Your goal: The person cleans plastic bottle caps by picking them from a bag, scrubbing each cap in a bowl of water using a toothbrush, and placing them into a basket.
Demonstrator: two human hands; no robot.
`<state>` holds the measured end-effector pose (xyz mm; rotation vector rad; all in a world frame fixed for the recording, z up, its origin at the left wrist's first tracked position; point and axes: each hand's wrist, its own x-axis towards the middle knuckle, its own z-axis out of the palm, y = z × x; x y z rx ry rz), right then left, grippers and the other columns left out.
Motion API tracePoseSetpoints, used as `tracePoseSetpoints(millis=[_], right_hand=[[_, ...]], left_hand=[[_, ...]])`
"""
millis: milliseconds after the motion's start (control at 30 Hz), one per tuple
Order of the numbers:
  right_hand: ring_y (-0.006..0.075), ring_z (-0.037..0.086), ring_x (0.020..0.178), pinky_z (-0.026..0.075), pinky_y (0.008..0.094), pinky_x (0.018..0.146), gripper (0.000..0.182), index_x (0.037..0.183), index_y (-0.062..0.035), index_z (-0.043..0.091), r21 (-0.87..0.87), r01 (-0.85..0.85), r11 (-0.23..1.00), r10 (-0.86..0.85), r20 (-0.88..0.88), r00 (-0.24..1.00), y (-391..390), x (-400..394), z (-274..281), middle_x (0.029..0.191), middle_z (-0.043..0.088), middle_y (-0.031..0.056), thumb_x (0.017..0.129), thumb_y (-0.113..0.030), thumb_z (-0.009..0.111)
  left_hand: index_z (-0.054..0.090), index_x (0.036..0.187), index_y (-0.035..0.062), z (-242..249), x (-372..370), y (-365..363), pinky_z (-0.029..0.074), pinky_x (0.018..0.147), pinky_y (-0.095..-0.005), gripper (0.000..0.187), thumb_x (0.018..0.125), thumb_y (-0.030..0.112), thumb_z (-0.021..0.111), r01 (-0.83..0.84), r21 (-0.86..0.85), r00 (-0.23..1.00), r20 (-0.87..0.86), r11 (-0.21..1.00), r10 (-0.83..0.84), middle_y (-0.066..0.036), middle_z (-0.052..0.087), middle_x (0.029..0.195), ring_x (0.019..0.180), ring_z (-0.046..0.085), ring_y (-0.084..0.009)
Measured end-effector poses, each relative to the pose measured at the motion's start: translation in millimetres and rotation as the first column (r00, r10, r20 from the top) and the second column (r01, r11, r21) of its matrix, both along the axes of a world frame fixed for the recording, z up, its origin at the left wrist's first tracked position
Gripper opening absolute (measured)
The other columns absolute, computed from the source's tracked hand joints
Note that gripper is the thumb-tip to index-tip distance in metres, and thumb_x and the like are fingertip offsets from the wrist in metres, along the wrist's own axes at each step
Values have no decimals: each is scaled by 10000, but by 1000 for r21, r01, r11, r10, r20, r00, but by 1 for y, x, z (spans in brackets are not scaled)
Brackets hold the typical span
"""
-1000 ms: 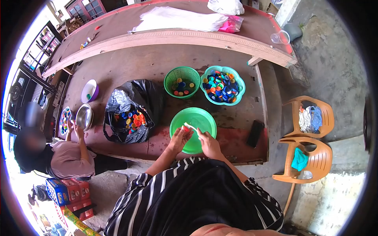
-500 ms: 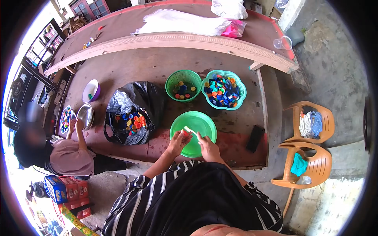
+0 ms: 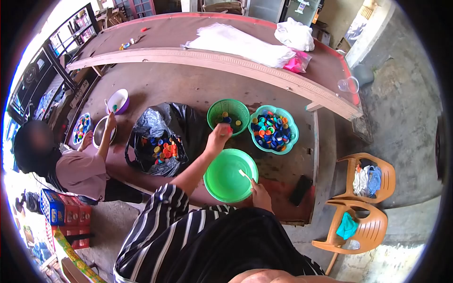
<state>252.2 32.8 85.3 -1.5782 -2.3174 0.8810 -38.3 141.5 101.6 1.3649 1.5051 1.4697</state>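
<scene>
My left hand is closed on a red bottle cap, over the near edge of the green basket, which holds a few caps. In my right hand is a white toothbrush, its head over the green basin of water. A turquoise scalloped basket full of mixed caps stands right of the green basket. To the left, a black plastic bag lies open with orange, blue and yellow caps inside.
At the left a co-worker reaches over a metal bowl, near a purple bowl and a tray of caps. A dark phone lies at the right table edge. Two brown chairs stand beyond. White plastic sheets lie on the raised shelf.
My left hand has moved from above the basin to the green basket with the red cap. The toothbrush has stayed over the basin, now apart from the cap. The camera view has shifted.
</scene>
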Motion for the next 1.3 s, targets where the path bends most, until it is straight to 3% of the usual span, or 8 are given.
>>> tracePoseSetpoints(millis=[100, 200, 433, 633, 700, 933, 1100, 1300], right_hand=[[369, 587, 988, 490, 477, 789, 434, 1389, -166, 460, -24, 32, 999, -31, 13, 999, 0, 4, 0, 1084, 558, 160, 958, -215, 475], [369, 579, 1006, 488, 473, 803, 434, 1389, -170, 461, -30, 75, 997, -76, -21, 997, -2, 8, 3, 1101, 559, 155, 958, -221, 476], [368, 589, 969, 491, 469, 794, 431, 1359, -149, 499, 72, 85, 994, -74, -140, 987, -14, 9, -3, 1077, 574, 150, 930, -161, 524], [378, 586, 955, 487, 458, 780, 447, 1354, -124, 502, 142, -22, 990, 35, -86, 996, -31, -9, 5, 1064, 572, 167, 910, -141, 554], [382, 585, 957, 487, 458, 782, 454, 1356, -120, 500, 147, -52, 988, 70, -117, 991, -38, -15, 3, 1067, 571, 170, 906, -140, 560], [382, 585, 975, 487, 456, 793, 457, 1359, -123, 497, 87, -26, 996, 33, -87, 996, -58, -41, 13, 1097, 574, 168, 909, -156, 562], [384, 585, 974, 485, 464, 797, 456, 1360, -127, 497, 87, 46, 995, -39, -82, 996, -74, -54, 13, 1103, 568, 170, 911, -170, 562], [388, 584, 958, 481, 476, 785, 471, 1375, -149, 480, 93, 176, 980, -165, -118, 979, -102, -61, 10, 1064, 559, 158, 911, -164, 562]], left_hand=[[571, 1159, 61, 16, 3, 35, 528, 743, -299, 289, 892, 122, 665, -250, 158, 954, -127, 955, 270, -118, 644, 1065, 1023, 644, -249], [580, 1164, 50, 26, 8, 29, 542, 724, -285, 283, 893, 86, 653, -181, 189, 983, 30, 965, 179, -134, 671, 1012, 918, 679, -229], [626, 1042, -5, 2, 17, -83, 531, 676, -253, 153, 902, 56, 623, -46, 53, 984, -171, 998, 54, -100, 691, 908, 813, 677, -131], [635, 1038, 0, -4, -16, -170, 535, 692, -286, 165, 886, 64, 630, -173, -136, 973, 133, 976, 191, -112, 696, 864, 784, 688, -166], [642, 1000, 0, -13, -41, -182, 532, 695, -300, 137, 887, 75, 631, -326, -33, 942, -102, 945, 321, -118, 697, 854, 780, 689, -175], [653, 964, 17, -52, -131, -196, 524, 704, -328, 119, 863, 76, 628, -529, -37, 826, -253, 848, 504, -133, 684, 854, 782, 691, -248], [666, 943, 12, -91, -176, -170, 518, 687, -361, 142, 837, 105, 649, -540, -78, 801, -355, 838, 483, -177, 675, 838, 759, 677, -293], [674, 898, 19, -111, -189, -138, 498, 801, -443, 146, 777, 99, 658, -481, -148, 804, -469, 864, 366, -206, 638, 957, 913, 623, -373]])
